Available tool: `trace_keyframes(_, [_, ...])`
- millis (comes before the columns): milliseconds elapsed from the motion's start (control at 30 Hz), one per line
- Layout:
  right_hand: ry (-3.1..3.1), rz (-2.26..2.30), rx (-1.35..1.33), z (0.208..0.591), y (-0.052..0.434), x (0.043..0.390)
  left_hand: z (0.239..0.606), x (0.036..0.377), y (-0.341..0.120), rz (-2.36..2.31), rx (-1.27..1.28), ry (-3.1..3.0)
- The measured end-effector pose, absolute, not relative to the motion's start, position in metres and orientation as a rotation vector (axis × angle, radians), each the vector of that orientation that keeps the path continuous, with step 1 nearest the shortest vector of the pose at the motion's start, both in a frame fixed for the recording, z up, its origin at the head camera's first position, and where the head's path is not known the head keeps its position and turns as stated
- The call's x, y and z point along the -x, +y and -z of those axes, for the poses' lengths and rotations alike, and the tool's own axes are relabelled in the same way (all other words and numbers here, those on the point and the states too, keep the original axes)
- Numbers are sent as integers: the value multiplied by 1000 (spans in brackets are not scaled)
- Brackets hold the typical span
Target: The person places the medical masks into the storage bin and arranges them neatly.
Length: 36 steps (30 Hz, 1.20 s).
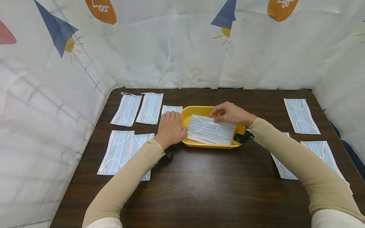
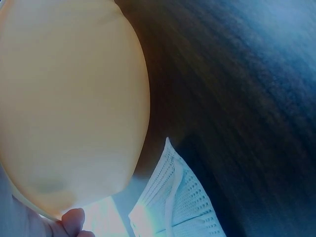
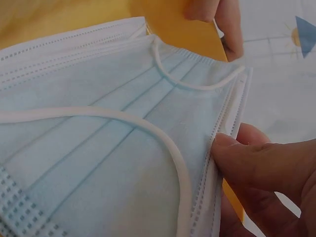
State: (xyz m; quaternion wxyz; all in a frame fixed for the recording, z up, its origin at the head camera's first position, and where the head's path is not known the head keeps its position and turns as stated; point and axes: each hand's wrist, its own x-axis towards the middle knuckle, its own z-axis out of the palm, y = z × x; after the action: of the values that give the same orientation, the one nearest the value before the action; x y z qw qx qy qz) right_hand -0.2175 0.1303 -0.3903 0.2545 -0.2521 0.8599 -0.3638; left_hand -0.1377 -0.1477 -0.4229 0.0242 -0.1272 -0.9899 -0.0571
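Right hand (image 1: 232,113) is pinching the top mask (image 1: 211,129) at its far short edge, thumb and fingers (image 3: 256,163) curled onto the stitched border; the wrist view is showing the hem caught between the pads, ear loop lying loose across the pleats. The mask is sitting on a small stack inside the yellow tray (image 1: 186,115) at table centre.

Left hand (image 1: 170,127) is lying at the tray's 9 o'clock side, fingers fairly straight, thumb against the rim, gripping nothing, seemingly bracing the tray.

Judgement: the edge pinch is working well if only one layer is taken. Keeping the pads on the border, clear of the loop, and the tray steadied should stop the lower masks from dragging.

Loose masks are lying at 9 o'clock (image 1: 126,109) and 3 o'clock (image 1: 300,115) of the tray.
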Motion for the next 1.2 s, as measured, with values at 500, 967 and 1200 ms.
trace_keyframes(500, [2314,968,714,395,130,219,420,136,-145,225,418,-3059])
trace_keyframes(967, [2307,966,667,397,132,220,422,137,-146,204,411,-3062])
trace_keyframes(1200, [2324,990,686,397,134,220,421,135,-148,199,405,-3069])
